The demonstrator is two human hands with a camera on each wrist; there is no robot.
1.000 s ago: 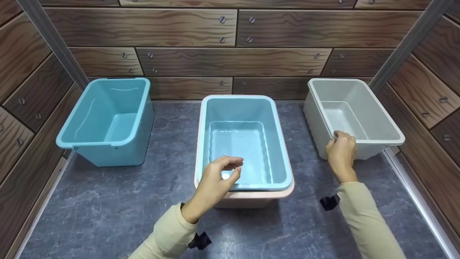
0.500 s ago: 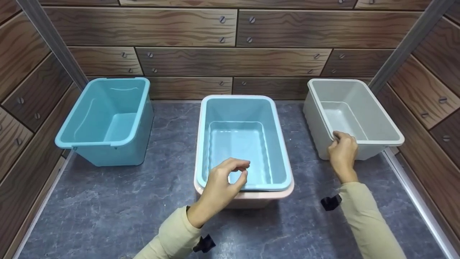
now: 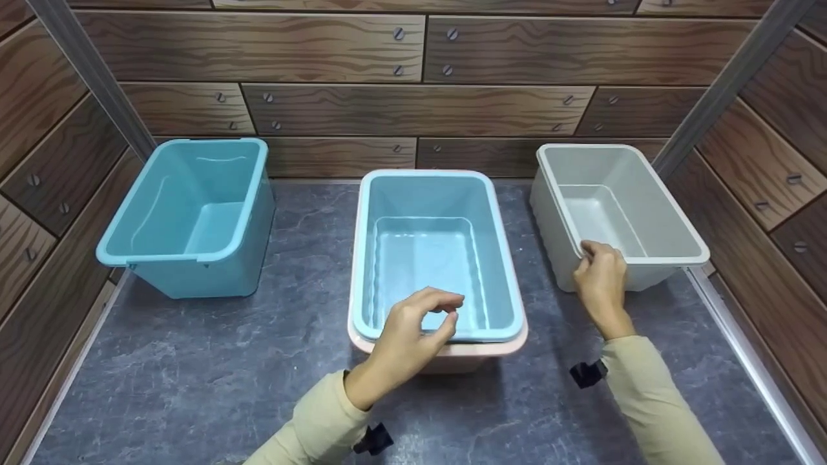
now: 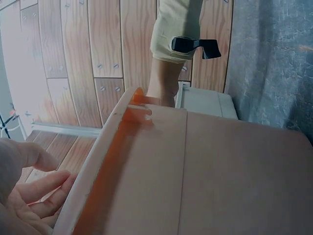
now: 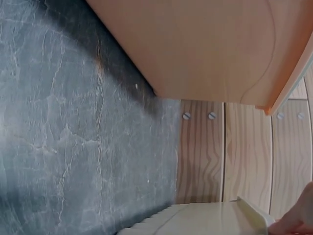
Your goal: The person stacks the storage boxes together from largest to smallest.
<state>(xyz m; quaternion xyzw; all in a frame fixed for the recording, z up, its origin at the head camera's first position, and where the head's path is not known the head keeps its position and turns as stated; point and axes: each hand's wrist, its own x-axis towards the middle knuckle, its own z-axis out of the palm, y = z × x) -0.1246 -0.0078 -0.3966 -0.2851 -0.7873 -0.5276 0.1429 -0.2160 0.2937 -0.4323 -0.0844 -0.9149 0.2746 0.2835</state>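
Observation:
At the right in the head view, my right hand (image 3: 602, 284) pinches the near left corner of the rim of a light grey plastic bin (image 3: 546, 213). The right wrist view catches only its fingers (image 5: 296, 218) at the edge of that bin (image 5: 210, 219). My left hand (image 3: 410, 339) is over the front rim of a light blue bin (image 3: 420, 258), thumb and fingers loosely curved with nothing between them. That blue bin sits nested in a pink bin (image 3: 446, 365), whose outer wall (image 4: 239, 171) fills much of the left wrist view.
A teal bin (image 3: 252, 258) stands at the back left. Dark grey marbled flooring (image 3: 194, 368) lies under the bins. Wood-patterned walls (image 3: 336, 51) with metal corner posts (image 3: 97, 77) enclose the back and sides.
The grey bin has shifted a little to the left and nearer, with my right hand on its rim. My left hand has drifted right along the nested bins' front rim.

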